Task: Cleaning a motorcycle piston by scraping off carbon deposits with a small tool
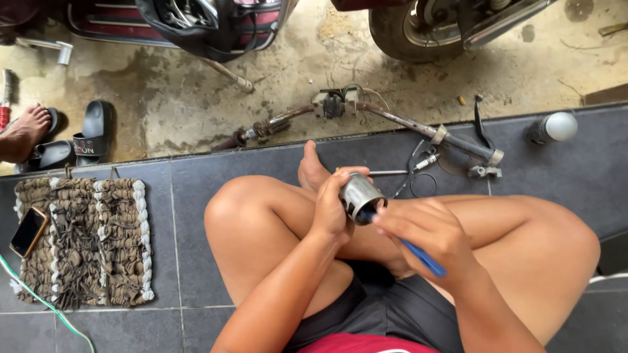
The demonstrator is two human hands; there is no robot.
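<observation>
Metal piston-like cylinder point(360, 195) sits over the lap, left hand point(331, 204) wrapped snug round its side. Right hand point(428, 232) is closed on a blue-handled tool point(418, 253) poking into its open end. Looks solid, stiff, probably greasy-slick, so gripping the outer wall seems safest.

The person wears dark grey shorts point(399, 310) and a red top point(366, 343), with arms, legs and feet bare.

Beside the woven mat point(85, 242) you've got one phone point(28, 231) and two black sandals point(91, 134).
</observation>
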